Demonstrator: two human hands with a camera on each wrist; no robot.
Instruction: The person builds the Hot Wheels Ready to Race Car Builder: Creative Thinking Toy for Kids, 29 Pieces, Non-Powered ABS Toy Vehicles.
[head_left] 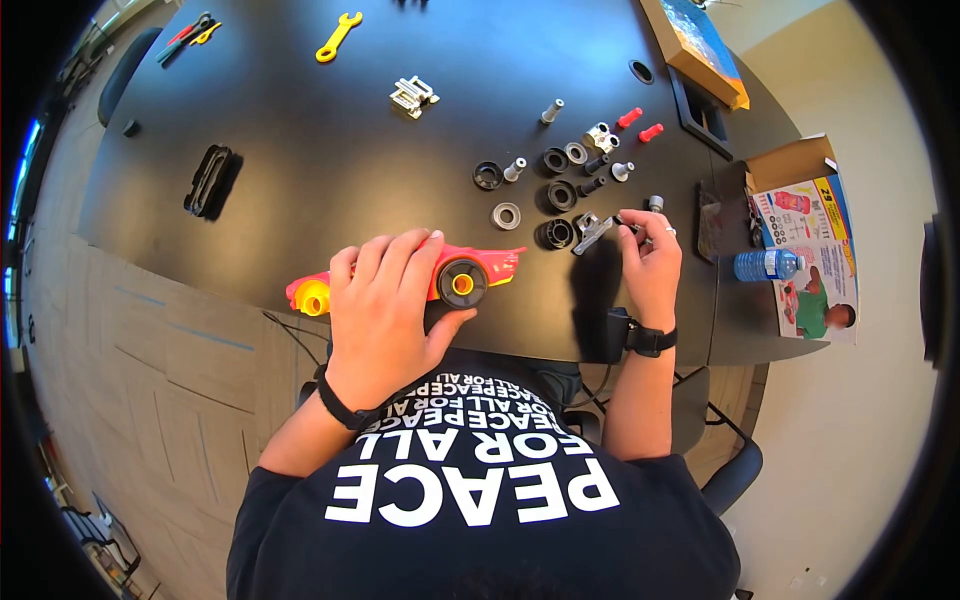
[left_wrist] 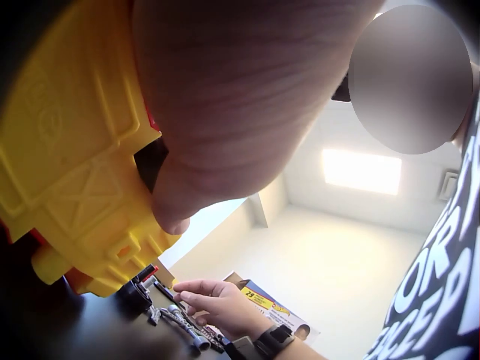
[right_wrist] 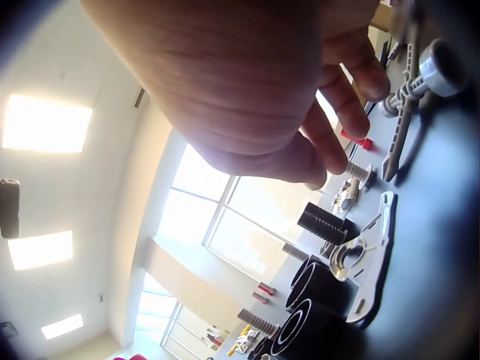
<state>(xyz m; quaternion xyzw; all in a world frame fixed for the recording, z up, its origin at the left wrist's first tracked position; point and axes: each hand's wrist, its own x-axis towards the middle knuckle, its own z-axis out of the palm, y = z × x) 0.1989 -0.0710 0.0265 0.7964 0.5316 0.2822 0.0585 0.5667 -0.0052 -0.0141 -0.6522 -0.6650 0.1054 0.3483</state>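
Note:
My left hand [head_left: 385, 310] grips the red and yellow toy car [head_left: 504, 262] from above, its thumb low beside the black wheel [head_left: 462, 284]. In the left wrist view, the car's yellow underside [left_wrist: 75, 157] shows next to the palm [left_wrist: 225, 97]. Over the parts at the right, my right hand [head_left: 652, 265] hovers with loosely bent fingers and nothing visible between them. A grey bracket [head_left: 592, 234] lies just left of those fingertips. The right wrist view shows this bracket [right_wrist: 375, 259] on the table below the hand [right_wrist: 225, 90], near a long grey perforated piece [right_wrist: 405, 120].
Black wheels [head_left: 561, 195], grey rims [head_left: 506, 216] and red pegs [head_left: 651, 133] lie beyond the hands. A yellow wrench [head_left: 338, 37] and silver engine piece [head_left: 413, 96] are farther back. At the right stand a water bottle [head_left: 768, 265] and a printed box [head_left: 800, 215].

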